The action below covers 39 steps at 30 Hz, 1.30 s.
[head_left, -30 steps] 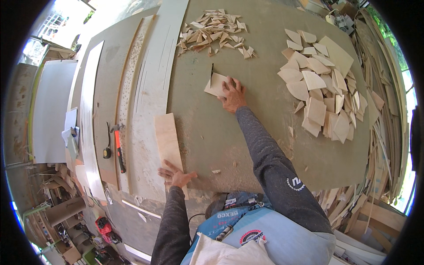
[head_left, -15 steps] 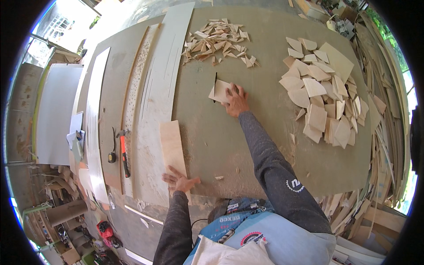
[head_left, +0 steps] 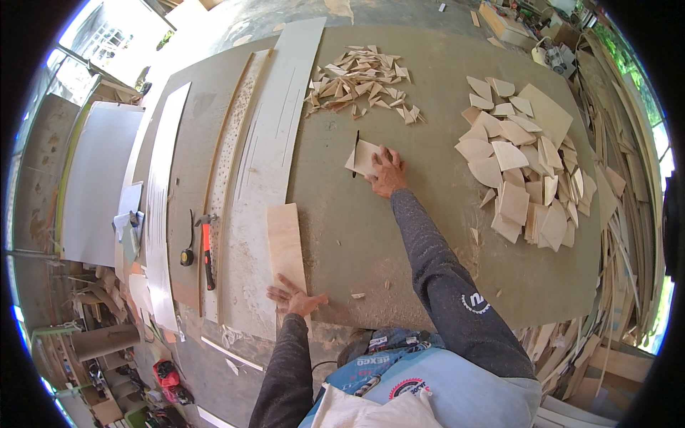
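My right hand (head_left: 389, 173) reaches forward over the table, with its fingers bent and pressed on a small pale plywood piece (head_left: 364, 158). The piece lies against a thin dark upright line (head_left: 356, 135), which may be a saw blade or its slot; I cannot tell which. My left hand (head_left: 295, 296) lies flat with spread fingers on the near end of a long plywood strip (head_left: 284, 235). That strip rests partly over a long white board (head_left: 257, 171).
Small pointed offcuts (head_left: 360, 78) are heaped at the far middle. A larger pile of curved wooden pieces (head_left: 517, 160) lies to the right. On the left are a hammer (head_left: 207, 250), a tape measure (head_left: 187, 257) and another white strip (head_left: 160, 214). Stacked boards (head_left: 628, 164) stand past the right edge.
The whole view has shifted slightly, so everything appears a little lower and further right. Both hands stay in nearly the same places on the wood.
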Each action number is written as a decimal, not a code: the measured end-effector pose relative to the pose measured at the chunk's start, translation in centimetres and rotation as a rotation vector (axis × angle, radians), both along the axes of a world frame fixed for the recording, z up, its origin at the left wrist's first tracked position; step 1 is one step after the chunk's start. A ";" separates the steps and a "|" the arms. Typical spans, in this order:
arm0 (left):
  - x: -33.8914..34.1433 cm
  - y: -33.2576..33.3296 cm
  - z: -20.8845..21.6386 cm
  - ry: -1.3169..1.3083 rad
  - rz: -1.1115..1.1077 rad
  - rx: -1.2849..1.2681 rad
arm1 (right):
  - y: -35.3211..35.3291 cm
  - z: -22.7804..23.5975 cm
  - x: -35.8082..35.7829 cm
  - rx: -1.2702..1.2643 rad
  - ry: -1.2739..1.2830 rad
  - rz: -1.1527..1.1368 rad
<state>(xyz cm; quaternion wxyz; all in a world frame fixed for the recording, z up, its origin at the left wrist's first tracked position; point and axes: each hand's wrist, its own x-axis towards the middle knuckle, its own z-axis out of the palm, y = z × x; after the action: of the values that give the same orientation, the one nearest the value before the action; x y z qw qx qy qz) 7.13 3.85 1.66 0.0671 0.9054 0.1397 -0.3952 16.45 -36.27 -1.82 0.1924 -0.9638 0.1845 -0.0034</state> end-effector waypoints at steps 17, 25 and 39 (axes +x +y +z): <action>-0.3 0.2 -0.1 -0.015 -0.025 0.008 | -0.3 -0.3 -1.8 -0.021 -0.012 0.074; -0.2 -0.1 0.1 -0.002 -0.017 -0.005 | 1.7 -0.5 -4.1 -0.029 -0.037 0.072; -0.1 -0.3 0.4 0.016 -0.010 0.000 | 1.8 -0.3 -4.9 -0.003 -0.067 0.118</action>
<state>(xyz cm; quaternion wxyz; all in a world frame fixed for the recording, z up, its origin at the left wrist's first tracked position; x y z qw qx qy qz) 7.06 3.59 2.08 0.0639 0.9030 0.1356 -0.4026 11.51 -34.50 -2.15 0.1971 -0.9726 0.1206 -0.0247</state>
